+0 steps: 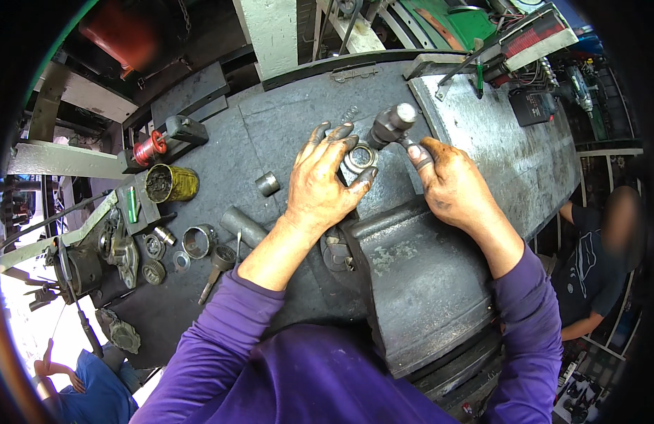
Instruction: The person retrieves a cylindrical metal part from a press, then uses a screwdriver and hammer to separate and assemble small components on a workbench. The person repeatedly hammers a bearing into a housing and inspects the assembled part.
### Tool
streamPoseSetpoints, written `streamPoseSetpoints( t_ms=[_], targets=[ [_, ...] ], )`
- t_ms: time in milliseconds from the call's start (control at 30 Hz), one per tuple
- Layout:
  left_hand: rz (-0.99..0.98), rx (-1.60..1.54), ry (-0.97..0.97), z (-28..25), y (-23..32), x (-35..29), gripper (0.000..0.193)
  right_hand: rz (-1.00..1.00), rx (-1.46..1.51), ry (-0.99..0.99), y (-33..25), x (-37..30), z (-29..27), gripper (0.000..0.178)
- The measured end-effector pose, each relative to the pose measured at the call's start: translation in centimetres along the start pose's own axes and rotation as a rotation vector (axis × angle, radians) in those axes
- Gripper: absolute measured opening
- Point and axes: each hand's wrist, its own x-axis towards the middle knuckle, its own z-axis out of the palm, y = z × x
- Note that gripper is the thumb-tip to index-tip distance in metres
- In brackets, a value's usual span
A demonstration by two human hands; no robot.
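Observation:
My right hand point(451, 180) is wrapped round the handle of a hammer point(392, 125), its steel head raised just beyond a small ring-shaped bearing point(360, 159). With thumb and index finger on either side, my left hand point(320, 173) steadies that bearing on a flat metal surface behind the big dark bench vise point(426, 283). The hammer head is apart from the bearing. A coil spring point(349, 114) lies past my left fingertips, and a short metal sleeve point(267, 184) stands to the left of that hand.
Left on the workbench point(263, 113) are a yellow can point(173, 184), a red wire spool point(150, 147), a dark cylinder point(243, 226), a metal housing point(120, 244) and several rings. A steel plate point(497, 141) covers the right side. One person point(588, 261) is at right, another point(94, 389) at lower left.

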Motion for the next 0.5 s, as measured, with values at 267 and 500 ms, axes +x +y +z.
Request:
streamPoseSetpoints(
  t_ms=[267, 500],
  targets=[
    [-0.041, -0.03, -0.002, -0.03, 0.25, 0.05, 0.054, -0.006, 0.068, 0.052, -0.07, -0.45, -0.66, 0.045],
    [-0.069, -0.002, -0.019, -0.02, 0.24, -0.13, 0.056, 0.005, 0.062, 0.043, -0.06, -0.53, -0.34, 0.043]
  ],
)
